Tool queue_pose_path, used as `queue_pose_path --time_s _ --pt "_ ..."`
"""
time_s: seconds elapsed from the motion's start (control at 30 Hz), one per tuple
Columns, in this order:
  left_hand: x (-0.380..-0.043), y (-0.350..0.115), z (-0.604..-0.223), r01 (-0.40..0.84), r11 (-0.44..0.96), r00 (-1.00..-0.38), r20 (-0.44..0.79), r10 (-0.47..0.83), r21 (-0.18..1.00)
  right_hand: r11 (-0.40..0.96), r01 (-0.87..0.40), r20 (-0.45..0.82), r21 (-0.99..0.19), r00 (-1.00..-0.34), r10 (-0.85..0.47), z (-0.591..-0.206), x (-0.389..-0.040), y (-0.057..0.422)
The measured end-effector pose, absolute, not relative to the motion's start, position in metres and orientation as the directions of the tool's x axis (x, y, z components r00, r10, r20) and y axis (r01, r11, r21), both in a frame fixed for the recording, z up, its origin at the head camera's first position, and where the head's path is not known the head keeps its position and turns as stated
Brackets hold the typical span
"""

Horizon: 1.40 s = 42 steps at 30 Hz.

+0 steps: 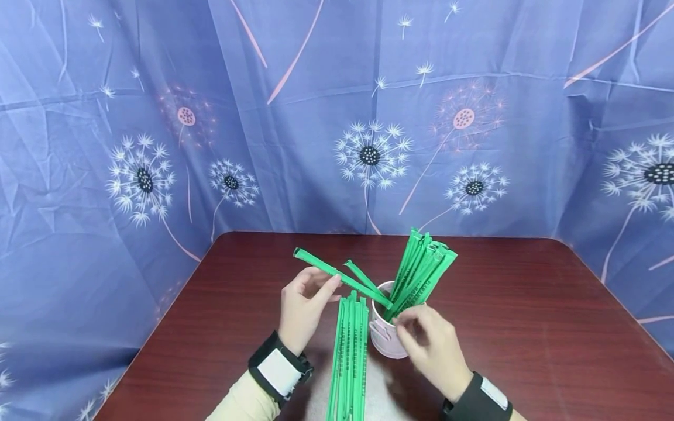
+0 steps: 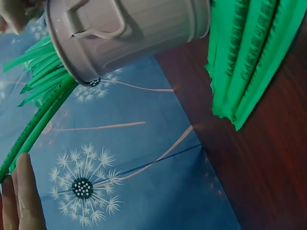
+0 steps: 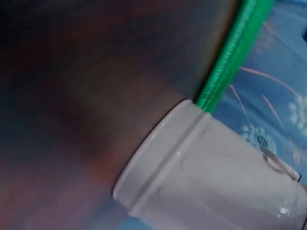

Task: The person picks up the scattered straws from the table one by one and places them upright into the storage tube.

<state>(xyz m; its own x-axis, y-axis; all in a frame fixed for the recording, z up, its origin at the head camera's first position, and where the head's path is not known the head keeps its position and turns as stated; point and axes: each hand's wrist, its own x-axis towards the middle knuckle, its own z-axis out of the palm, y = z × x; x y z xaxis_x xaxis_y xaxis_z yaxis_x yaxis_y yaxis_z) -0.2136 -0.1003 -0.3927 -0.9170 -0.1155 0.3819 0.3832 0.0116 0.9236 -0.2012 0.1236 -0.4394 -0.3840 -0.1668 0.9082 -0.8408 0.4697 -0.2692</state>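
My left hand (image 1: 303,305) pinches a green wrapped straw (image 1: 342,276) between thumb and fingers. The straw slants down to the right, its lower end over the mouth of a small pale pink bucket (image 1: 388,342). A second green straw (image 1: 362,275) leans out of the bucket's left side. A thick bunch of the same straws (image 1: 423,269) stands in it, tilted right. My right hand (image 1: 434,345) is at the bucket's front right rim, thumb and forefinger curled close together; whether they grip the rim I cannot tell. In the right wrist view the blurred hand hides the bucket's opening.
More green straws (image 1: 348,356) with printed wrappers lie side by side on a pale surface (image 1: 381,386), between my forearms and just left of the bucket. Beneath is a dark red-brown table (image 1: 516,327). A blue dandelion-print cloth (image 1: 316,146) hangs behind and at both sides.
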Motion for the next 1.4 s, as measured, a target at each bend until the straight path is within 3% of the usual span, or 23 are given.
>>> queue_pose_path --time_s 0.13,0.2,0.43,0.8,0.97,1.4 --pt "-0.218 -0.097 -0.393 0.402 0.124 -0.908 0.412 -0.074 0.907 0.382 -0.922 0.919 0.070 -0.089 -0.384 -0.430 -0.198 0.113" --pt "-0.220 -0.095 -0.394 0.413 0.178 -0.902 0.428 -0.052 0.893 0.339 -0.927 0.879 0.162 -0.021 -0.476 -0.429 -0.196 0.108" --pt "-0.222 -0.089 -0.399 0.444 0.330 -0.884 0.468 0.005 0.833 0.334 -0.911 0.639 0.242 -0.110 -0.762 -0.453 -0.189 0.102" --pt "-0.229 -0.075 -0.407 0.472 0.493 -0.868 0.482 0.118 0.731 0.357 -0.837 0.407 0.415 -0.181 -0.896 -0.462 -0.183 0.094" --pt "-0.231 -0.068 -0.412 0.470 0.551 -0.867 0.479 0.139 0.690 0.353 -0.804 0.364 0.479 -0.185 -0.913 -0.464 -0.182 0.094" --pt "-0.232 -0.064 -0.412 0.324 0.542 -0.941 0.322 0.102 0.776 0.293 -0.796 0.341 0.530 -0.116 -0.933 -0.464 -0.182 0.089"
